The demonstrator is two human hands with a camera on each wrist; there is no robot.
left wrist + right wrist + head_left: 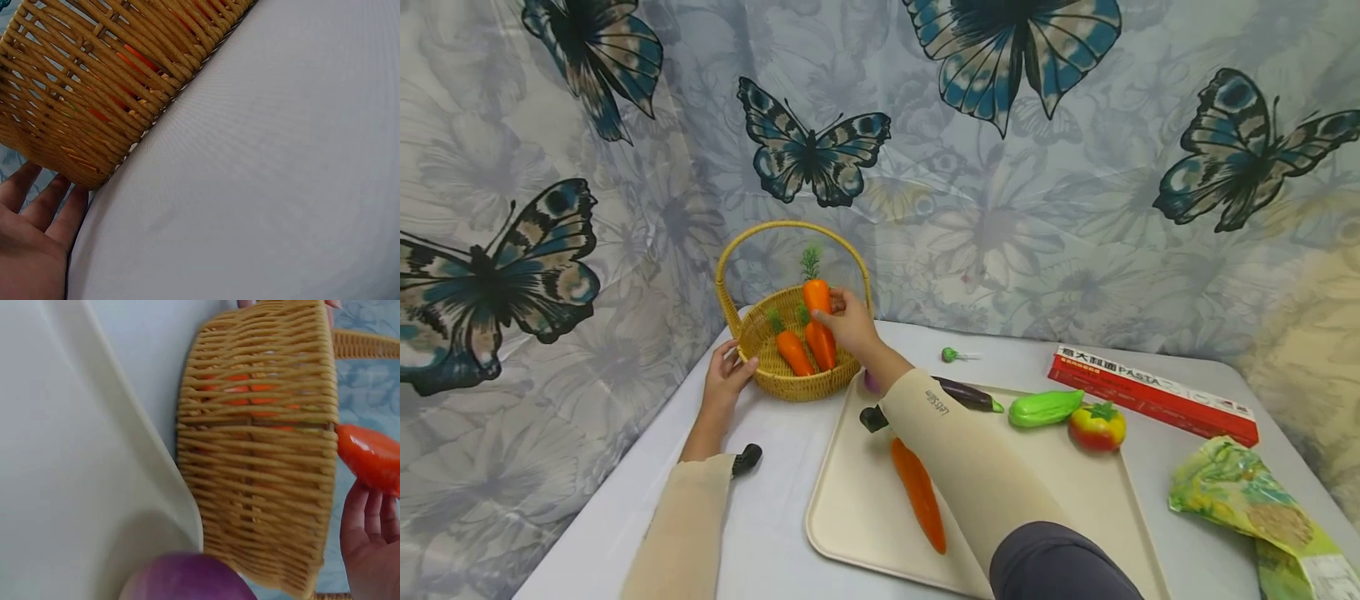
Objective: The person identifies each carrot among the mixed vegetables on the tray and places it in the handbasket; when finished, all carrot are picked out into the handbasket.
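The wicker basket (797,387) stands on the white-covered table (782,508), its arched handle upright. The right hand (852,323) is positioned over the right part of the basket opening. Its thumb and fingers grip the upper carrot (817,293), which is held leafy end up above the basket, its lower end at the level of the rim. Two further carrots lie inside the basket: the left carrot (794,353) and the middle carrot (822,346), both tilted, with their leafy ends toward the back wall.

The left hand (727,377) is at the left side of the basket. Its fingers and thumb hold the basket wall near the foot of the handle.

The beige tray (850,508) lies to the right and front of the basket. It carries a purple-and-white round vegetable (187,578), just beside the basket; an orange carrot-shaped piece (919,496), nearer the front; and an eggplant (970,394), right of the basket. Farther right of the basket are a light-green gourd (1045,408) and a red-and-yellow tomato (1097,427). The red-and-white pasta box (1150,393) and the green printed bag (1247,500) lie well to the right of the basket.
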